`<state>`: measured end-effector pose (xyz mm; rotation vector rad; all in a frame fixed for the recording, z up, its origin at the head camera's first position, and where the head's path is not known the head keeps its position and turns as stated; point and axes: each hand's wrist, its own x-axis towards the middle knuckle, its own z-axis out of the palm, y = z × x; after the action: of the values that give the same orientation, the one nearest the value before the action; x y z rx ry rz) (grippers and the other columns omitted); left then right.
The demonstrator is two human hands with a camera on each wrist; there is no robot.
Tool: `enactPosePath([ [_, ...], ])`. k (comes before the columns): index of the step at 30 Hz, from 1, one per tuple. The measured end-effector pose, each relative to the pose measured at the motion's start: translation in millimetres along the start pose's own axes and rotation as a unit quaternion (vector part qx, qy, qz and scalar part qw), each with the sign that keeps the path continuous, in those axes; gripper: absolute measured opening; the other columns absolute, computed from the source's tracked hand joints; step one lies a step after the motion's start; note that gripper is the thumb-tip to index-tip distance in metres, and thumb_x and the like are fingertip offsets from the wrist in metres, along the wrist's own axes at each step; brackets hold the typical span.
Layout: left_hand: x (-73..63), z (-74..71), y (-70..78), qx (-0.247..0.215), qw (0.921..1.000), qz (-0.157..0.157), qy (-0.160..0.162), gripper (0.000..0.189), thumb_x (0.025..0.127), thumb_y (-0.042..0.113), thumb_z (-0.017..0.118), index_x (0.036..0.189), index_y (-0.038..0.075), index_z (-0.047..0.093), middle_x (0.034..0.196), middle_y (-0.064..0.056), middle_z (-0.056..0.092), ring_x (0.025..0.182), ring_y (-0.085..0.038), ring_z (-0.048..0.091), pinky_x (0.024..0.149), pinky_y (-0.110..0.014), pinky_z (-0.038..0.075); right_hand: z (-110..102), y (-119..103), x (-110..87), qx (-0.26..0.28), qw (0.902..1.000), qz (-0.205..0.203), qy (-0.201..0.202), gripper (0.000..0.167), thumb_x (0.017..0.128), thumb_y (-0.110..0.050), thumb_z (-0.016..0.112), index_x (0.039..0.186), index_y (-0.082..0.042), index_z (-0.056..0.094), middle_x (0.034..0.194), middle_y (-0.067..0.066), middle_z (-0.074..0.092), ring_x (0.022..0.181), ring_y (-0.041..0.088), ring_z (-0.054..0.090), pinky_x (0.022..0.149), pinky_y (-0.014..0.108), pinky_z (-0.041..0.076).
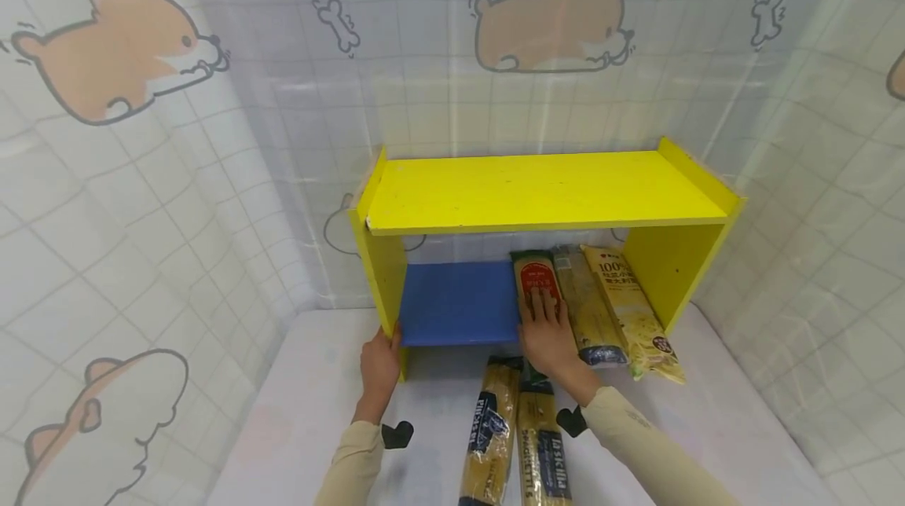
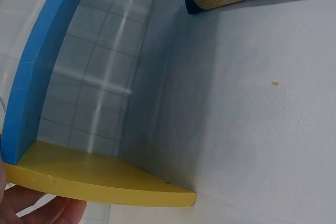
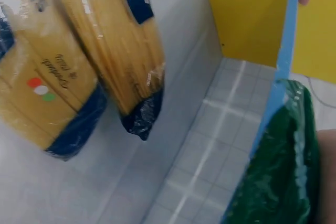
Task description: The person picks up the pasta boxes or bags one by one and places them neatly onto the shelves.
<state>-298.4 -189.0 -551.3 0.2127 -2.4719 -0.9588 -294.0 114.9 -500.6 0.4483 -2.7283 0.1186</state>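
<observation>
A yellow shelf unit (image 1: 544, 192) with a blue middle board (image 1: 459, 302) stands against the back wall. My left hand (image 1: 379, 368) grips the front edge of its left side panel (image 2: 115, 182), beside the blue board. On that board lies a green pasta packet (image 1: 535, 270) with a red label. My right hand (image 1: 550, 341) rests on top of this packet, fingers straight and spread, covering part of it. The packet's green front end (image 3: 283, 156) sticks out past the blue edge in the right wrist view. Right of it lie a clear pasta packet (image 1: 588, 306) and a cream-yellow packet (image 1: 632, 309).
Two spaghetti packets, a left one (image 1: 488, 431) and a right one (image 1: 543, 451), lie on the white table (image 1: 283, 412) below the blue board. Patterned curtains (image 1: 438, 89) surround the table. A tiny yellow bit (image 2: 275, 83) lies on the tabletop.
</observation>
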Motion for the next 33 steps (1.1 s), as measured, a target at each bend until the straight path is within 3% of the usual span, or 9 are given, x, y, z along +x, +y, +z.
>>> enactPosePath([
  [7,0.9,1.1,-0.3,0.001,1.0,-0.001,0.006,0.035,0.106,0.026,0.055,0.08,0.003,0.056,0.057,-0.009,0.047,0.049,-0.021,0.044,0.048,-0.031,0.032,12,-1,-4.7,-0.016,0.9965,-0.041,0.072,0.037,0.098,-0.02,0.067,0.134,-0.011,0.063,0.148,0.019,0.057,0.138,0.047,0.051,0.108,0.068,0.042],
  [10,0.8,1.5,-0.7,0.001,0.9999,0.004,0.012,0.036,0.106,0.026,0.055,0.078,0.004,0.055,0.057,-0.008,0.046,0.05,-0.022,0.044,0.048,-0.032,0.033,13,-3,-6.4,-0.015,0.991,-0.077,0.109,0.035,0.093,-0.017,0.074,0.127,-0.011,0.065,0.14,0.015,0.062,0.131,0.041,0.058,0.106,0.062,0.047],
  [13,0.8,1.9,-1.5,0.002,0.9999,0.003,0.014,0.036,0.106,0.025,0.056,0.076,0.004,0.054,0.056,-0.008,0.045,0.05,-0.023,0.045,0.048,-0.032,0.033,15,-10,-12.1,-0.007,0.9775,-0.154,0.143,0.037,0.086,-0.013,0.081,0.12,-0.011,0.067,0.13,0.01,0.066,0.122,0.033,0.062,0.103,0.052,0.052],
  [16,1.0,2.5,-1.7,0.003,0.9999,-0.003,0.009,0.035,0.106,0.025,0.056,0.078,0.004,0.055,0.056,-0.007,0.044,0.049,-0.023,0.044,0.048,-0.031,0.032,20,-20,-22.7,-0.01,0.951,-0.269,0.152,0.037,0.083,-0.014,0.084,0.116,-0.013,0.068,0.123,0.004,0.068,0.117,0.024,0.064,0.1,0.041,0.054],
  [19,0.9,2.5,-1.3,-0.002,1.0,-0.004,0.001,0.034,0.106,0.026,0.056,0.08,0.003,0.057,0.057,-0.008,0.046,0.05,-0.021,0.043,0.048,-0.03,0.032,28,-29,-34.2,-0.021,0.9222,-0.367,0.119,0.032,0.088,-0.017,0.08,0.117,-0.018,0.068,0.123,-0.002,0.068,0.118,0.018,0.064,0.101,0.035,0.054],
  [22,0.1,0.4,-1.1,-0.005,1.0,-0.003,-0.004,0.035,0.107,0.027,0.054,0.081,0.003,0.056,0.058,-0.008,0.046,0.05,-0.02,0.044,0.048,-0.03,0.032,34,-36,-43.1,-0.016,0.9046,-0.423,0.048,0.03,0.093,-0.02,0.076,0.122,-0.023,0.067,0.129,-0.004,0.068,0.125,0.015,0.062,0.106,0.036,0.051],
  [27,-0.3,-1.7,0.3,-0.004,1.0,-0.006,-0.003,0.035,0.107,0.026,0.055,0.079,0.004,0.054,0.057,-0.007,0.045,0.049,-0.02,0.043,0.048,-0.029,0.032,40,-39,-52.2,-0.035,0.8877,-0.454,-0.067,0.047,0.095,-0.018,0.073,0.139,-0.028,0.057,0.147,-0.008,0.059,0.141,0.015,0.053,0.114,0.039,0.046],
  [33,-3.4,-4.9,3.8,-0.012,0.9998,-0.009,-0.011,0.034,0.107,0.026,0.054,0.082,0.004,0.055,0.057,-0.006,0.043,0.048,-0.018,0.041,0.048,-0.028,0.03,44,-35,-61.8,-0.087,0.8654,-0.468,-0.156,0.089,0.082,-0.025,0.087,0.156,-0.032,0.038,0.166,-0.008,0.036,0.152,0.019,0.04,0.118,0.042,0.042],
])
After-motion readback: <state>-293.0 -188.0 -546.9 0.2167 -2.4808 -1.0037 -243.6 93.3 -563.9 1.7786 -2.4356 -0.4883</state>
